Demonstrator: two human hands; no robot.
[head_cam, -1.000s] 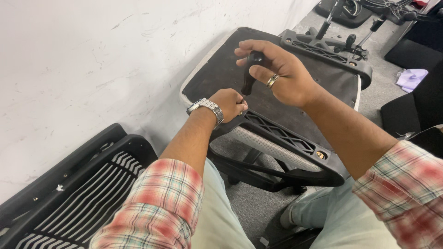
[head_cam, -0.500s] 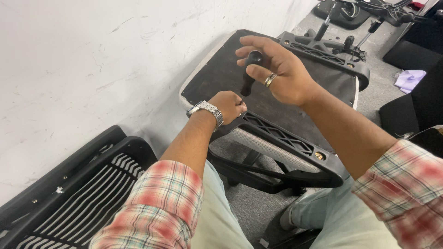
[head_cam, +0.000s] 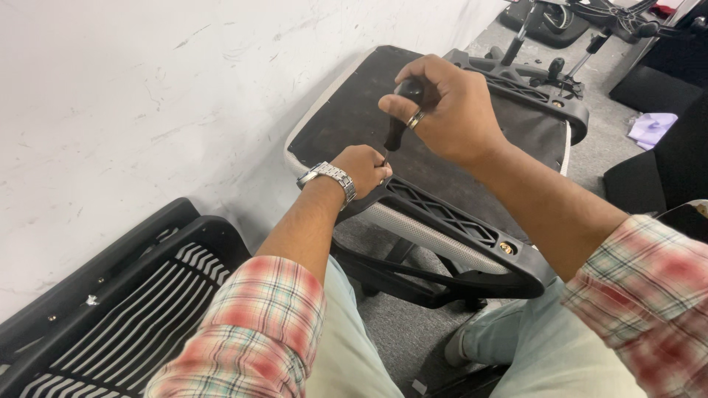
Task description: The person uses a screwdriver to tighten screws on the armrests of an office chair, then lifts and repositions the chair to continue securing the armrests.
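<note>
Screw-driving on bracket (head_cam: 450,221) underway: right hand (head_cam: 450,110) clamped on screwdriver (head_cam: 398,129), left hand (head_cam: 365,169) closed, steadying its tip. Downward pressure judged necessary.

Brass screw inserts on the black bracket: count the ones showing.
1: a brass insert at the near end of the black lattice bracket. The left hand covers the far end, where the right hand sets a screwdriver; more may be hidden.

Our right hand (head_cam: 450,110) is raised, fingers curled in a closed grip, wrist bent downward. Our left hand (head_cam: 365,169) sits lower, closed into a loose fist, forearm stretched forward.
</note>
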